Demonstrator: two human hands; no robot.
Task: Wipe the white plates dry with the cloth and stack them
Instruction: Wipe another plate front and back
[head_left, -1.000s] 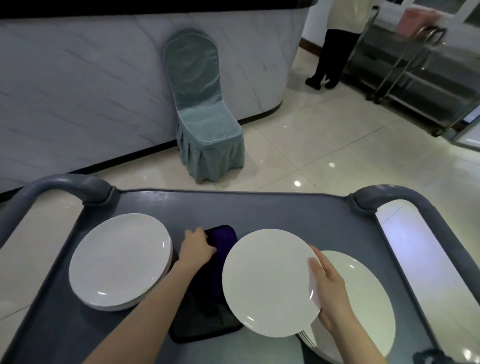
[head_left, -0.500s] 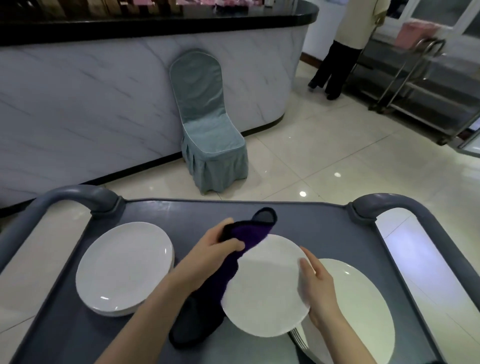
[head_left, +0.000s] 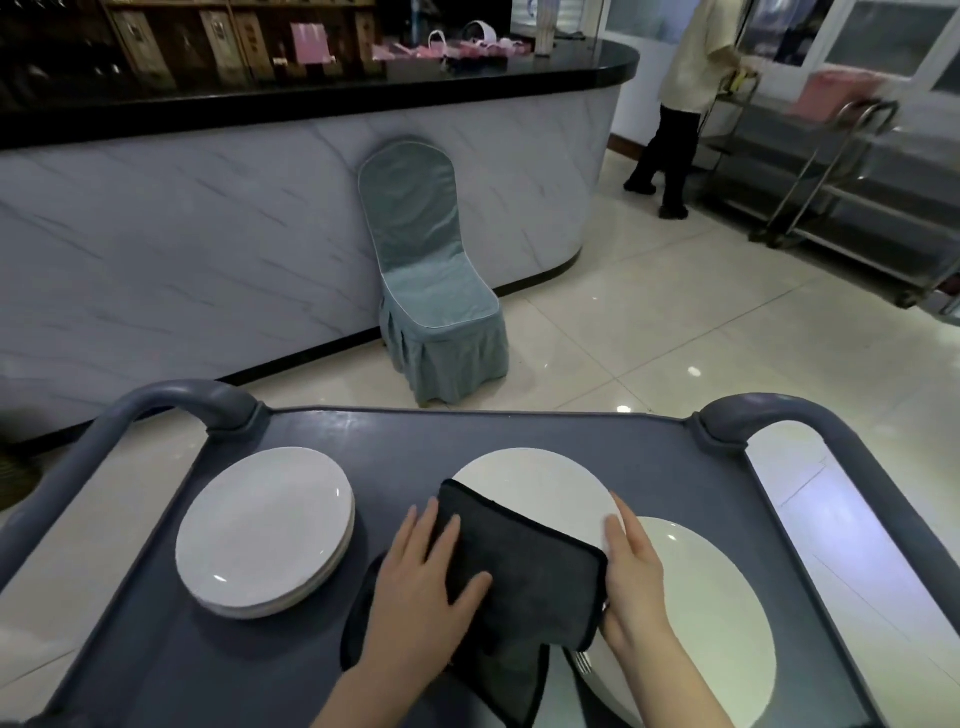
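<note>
A white plate is held over the middle of the grey cart top. A dark cloth covers its near half. My left hand lies flat on the cloth's left side, fingers spread, pressing it onto the plate. My right hand grips the plate's right rim. A stack of white plates sits at the left. More white plates lie at the right, partly under my right hand.
The grey cart has raised handle bars at both far corners. A fork shows near the right plates. A covered chair stands by the marble counter. A person stands by metal racks at the far right.
My left hand lifted the cloth off the cart and laid it flat over the plate. The plate moved slightly away from me. The camera tilted up.
</note>
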